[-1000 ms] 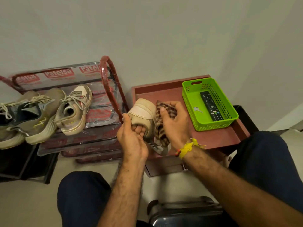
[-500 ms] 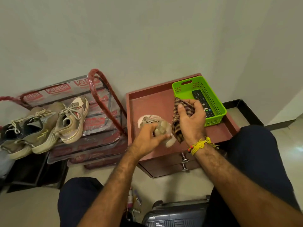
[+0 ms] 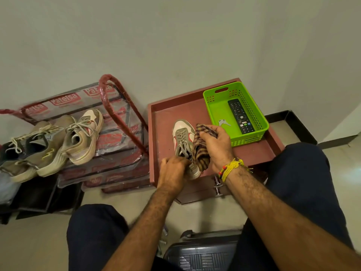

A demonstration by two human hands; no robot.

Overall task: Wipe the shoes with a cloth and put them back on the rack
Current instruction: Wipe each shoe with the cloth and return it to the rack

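A beige and white sneaker (image 3: 181, 135) with red trim stands upright on the maroon cabinet top (image 3: 166, 122), toe pointing away from me. My left hand (image 3: 173, 171) grips its heel. My right hand (image 3: 214, 145) holds a brown checked cloth (image 3: 200, 147) bunched against the shoe's right side. Its matching sneaker (image 3: 84, 137) rests on the red shoe rack (image 3: 115, 106) to the left, beside other tan shoes (image 3: 33, 151).
A green plastic basket (image 3: 214, 106) with a remote (image 3: 241, 116) and a key sits at the cabinet's back right. A dark case (image 3: 201, 253) lies between my knees. The rack's shelves are wrapped in printed plastic. A black stand sits at the lower left.
The sneaker went from held up sole-out to standing upright on the cabinet top. My left hand shifted to its heel, and the cloth now rests against its side.
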